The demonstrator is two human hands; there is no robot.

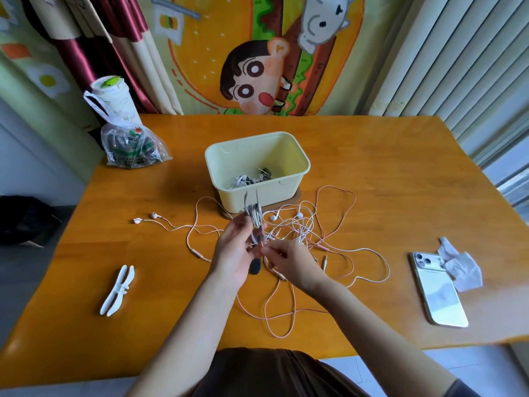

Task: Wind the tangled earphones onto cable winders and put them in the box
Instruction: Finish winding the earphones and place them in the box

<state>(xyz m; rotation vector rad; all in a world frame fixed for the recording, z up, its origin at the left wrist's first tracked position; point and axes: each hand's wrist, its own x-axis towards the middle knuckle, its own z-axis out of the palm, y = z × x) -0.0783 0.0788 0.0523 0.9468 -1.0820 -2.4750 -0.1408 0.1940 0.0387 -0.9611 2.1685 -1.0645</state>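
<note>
We see the left hand [237,249] holding a grey cable winder [254,217] just in front of the box [297,183]. The winder's long axis stands nearly upright, with its forked tips pointing away from us toward the box wall. White cord is wrapped in tight loops round its middle. The right hand [286,259] pinches a thin strand at the winder's lower end, thumb and forefinger pressed together.

Beneath and to the right of the hands lie the tangled earphones [303,233], soft white and pink cords looping loosely over the table [386,173], with one pair of buds [144,218] trailing out left. A black winder [254,267] shows under the wrists.

The box is pale yellow smooth plastic, rectangular with rounded corners, and holds wound earphones [252,177] at the bottom. Two flat white winders [117,290] lie near the table's left edge. A phone [438,293] and crumpled tissue [461,267] lie to the right, well apart from the cords. The glossy wooden top is bare between the box and the far edge.
</note>
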